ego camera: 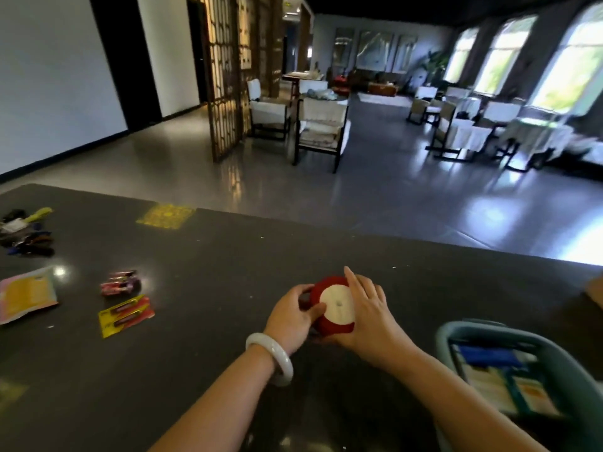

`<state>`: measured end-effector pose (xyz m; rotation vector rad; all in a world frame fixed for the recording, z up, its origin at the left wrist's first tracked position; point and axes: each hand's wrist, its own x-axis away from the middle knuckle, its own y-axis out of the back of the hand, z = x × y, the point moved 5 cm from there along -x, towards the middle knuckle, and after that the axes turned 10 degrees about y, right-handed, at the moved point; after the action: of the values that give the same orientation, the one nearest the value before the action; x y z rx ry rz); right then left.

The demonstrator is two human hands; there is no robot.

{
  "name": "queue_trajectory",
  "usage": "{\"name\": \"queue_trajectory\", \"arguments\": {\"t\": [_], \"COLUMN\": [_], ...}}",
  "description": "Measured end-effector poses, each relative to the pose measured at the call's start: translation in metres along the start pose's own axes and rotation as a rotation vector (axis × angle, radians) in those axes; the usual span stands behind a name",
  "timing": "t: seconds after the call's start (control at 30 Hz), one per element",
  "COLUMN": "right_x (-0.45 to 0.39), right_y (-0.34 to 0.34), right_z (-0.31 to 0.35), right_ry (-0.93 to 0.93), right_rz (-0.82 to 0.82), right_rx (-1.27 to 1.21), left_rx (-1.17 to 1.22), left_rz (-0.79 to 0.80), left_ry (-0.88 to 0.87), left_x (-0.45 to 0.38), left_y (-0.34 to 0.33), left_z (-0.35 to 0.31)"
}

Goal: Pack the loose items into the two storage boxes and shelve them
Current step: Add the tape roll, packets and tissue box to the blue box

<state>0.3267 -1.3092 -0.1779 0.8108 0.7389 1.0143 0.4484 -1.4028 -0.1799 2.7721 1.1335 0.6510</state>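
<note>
On the dark table point(228, 256), left hand point(288, 318) and right hand point(368, 316) gripping what looks like a red ribbon spool point(332, 305)

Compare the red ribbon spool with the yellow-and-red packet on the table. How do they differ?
The red ribbon spool is round; the yellow-and-red packet is flat and rectangular. The spool is held between the left hand and right hand; the packet lies untouched, far left. Both are over the dark table.

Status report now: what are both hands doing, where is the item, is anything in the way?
Left hand and right hand grip red ribbon spool above dark table. Teal storage box at right, partly filled. Nothing between spool and box.
</note>
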Motion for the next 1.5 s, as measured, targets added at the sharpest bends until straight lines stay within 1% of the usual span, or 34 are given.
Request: {"name": "queue_trajectory", "arguments": {"t": [0.1, 0.2, 0.3, 0.33, 0.37, 0.47, 0.6, 0.63, 0.7, 0.73, 0.77, 0.8, 0.87, 0.93, 1.0, 1.1, 1.2, 1.3, 1.5], "right_x": [0.036, 0.074, 0.116, 0.13, 0.142, 0.172, 0.197, 0.203, 0.216, 0.223, 0.229, 0.235, 0.242, 0.246, 0.245, 0.241, 0.237, 0.235, 0.237], "right_y": [0.038, 0.073, 0.109, 0.118, 0.125, 0.135, 0.146, 0.151, 0.162, 0.166, 0.167, 0.166, 0.153, 0.133, 0.113, 0.092, 0.08, 0.073, 0.069], "right_z": [-0.023, -0.048, -0.076, -0.085, -0.093, -0.106, -0.111, -0.111, -0.11, -0.109, -0.109, -0.108, -0.107, -0.105, -0.104, -0.105, -0.106, -0.107, -0.117], "right_ry": [-0.023, -0.08, -0.224, -0.29, -0.36, -0.5, -0.53, -0.529, -0.512, -0.502, -0.496, -0.491, -0.496, -0.508, -0.516, -0.532, -0.53, -0.527, -0.517], "right_rz": [-0.041, -0.109, -0.302, -0.337, -0.338, -0.256, -0.262, -0.268, -0.263, -0.252, -0.226, -0.179, -0.029, 0.129, 0.207, 0.219, 0.158, 0.124, 0.179], "right_rx": [0.014, -0.069, -0.188, -0.23, -0.291, -0.529, -0.62, -0.601, -0.515, -0.474, -0.435, -0.394, -0.313, -0.254, -0.255, -0.248, -0.205, -0.22, -0.339], "left_rx": [0.098, 0.158, 0.231, 0.255, 0.278, 0.317, 0.261, 0.21, 0.065, -0.005, -0.058, -0.097, -0.145, -0.154, -0.117, -0.052, -0.036, -0.044, -0.025], "left_rz": [0.082, 0.154, 0.23, 0.253, 0.275, 0.346, 0.381, 0.342, 0.182, 0.106, 0.067, 0.063, 0.107, 0.144, 0.164, 0.174, 0.18, 0.194, 0.213], "left_ry": [-0.013, -0.049, -0.07, -0.071, -0.071, -0.069, -0.108, -0.143, -0.193, -0.19, -0.162, -0.122, -0.056, -0.036, -0.026, -0.024, -0.041, -0.051, -0.022], "left_x": [0.012, 0.025, 0.037, 0.041, 0.044, 0.051, 0.054, 0.053, 0.046, 0.042, 0.038, 0.035, 0.034, 0.037, 0.041, 0.042, 0.043, 0.043, 0.042], "left_y": [-0.045, -0.084, -0.121, -0.133, -0.143, -0.172, -0.195, -0.196, -0.192, -0.19, -0.189, -0.19, -0.196, -0.203, -0.207, -0.206, -0.205, -0.205, -0.204], "left_z": [-0.021, -0.035, -0.042, -0.043, -0.044, -0.047, -0.048, -0.047, -0.042, -0.037, -0.032, -0.026, -0.015, -0.006, 0.0, 0.003, 0.002, 0.002, 0.006]}}
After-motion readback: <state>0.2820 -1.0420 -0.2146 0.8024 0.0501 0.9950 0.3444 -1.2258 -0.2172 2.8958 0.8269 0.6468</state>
